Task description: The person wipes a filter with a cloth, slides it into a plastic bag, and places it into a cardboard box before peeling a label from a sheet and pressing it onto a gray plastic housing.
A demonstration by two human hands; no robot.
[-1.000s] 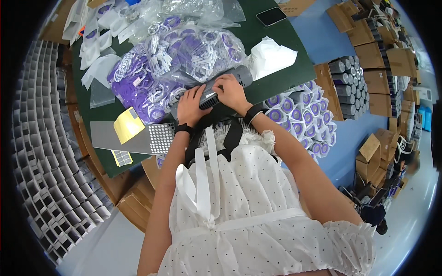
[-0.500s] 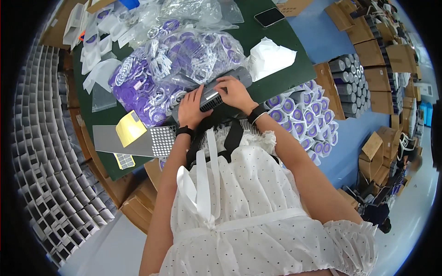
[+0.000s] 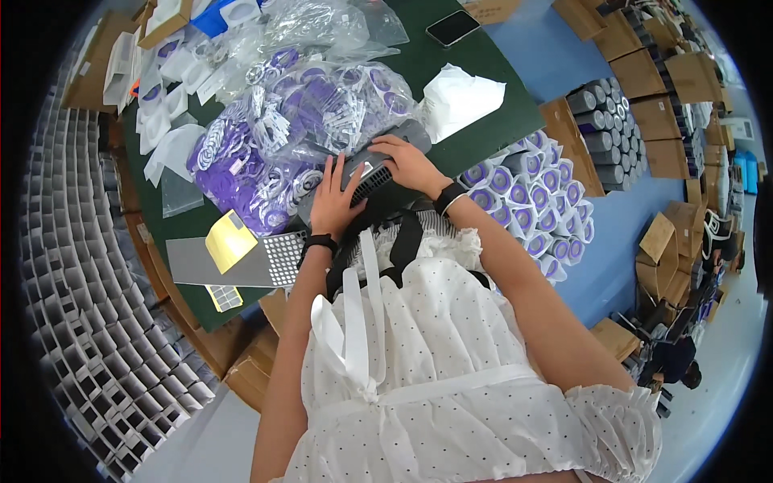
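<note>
A dark grey cylinder [image 3: 373, 182] with a slotted vent lies slantwise at the near edge of the green table. My left hand [image 3: 332, 204] rests across its left part, the fingers long and spread over the top, the thumb toward the vent. Around its right part my right hand [image 3: 411, 166] is bent, fingertips on the upper side. Both hands hold the cylinder, whose underside is hidden. Directly behind it is a heap of purple and white rings [image 3: 241, 173], partly inside a clear plastic bag [image 3: 346, 97].
On the left lie a yellow sheet [image 3: 230, 241] and a grey strip with white dots [image 3: 193, 259]. A crumpled white wrapper [image 3: 459, 101] and a phone [image 3: 452, 28] are at the right. Beside the table stand wrapped purple-ended cylinders [image 3: 531, 197] and cartons [image 3: 664, 145].
The view has shifted slightly, and the table things appear a little displaced. My left fingers are straighter and more spread on the cylinder; my right hand still holds its right part.
</note>
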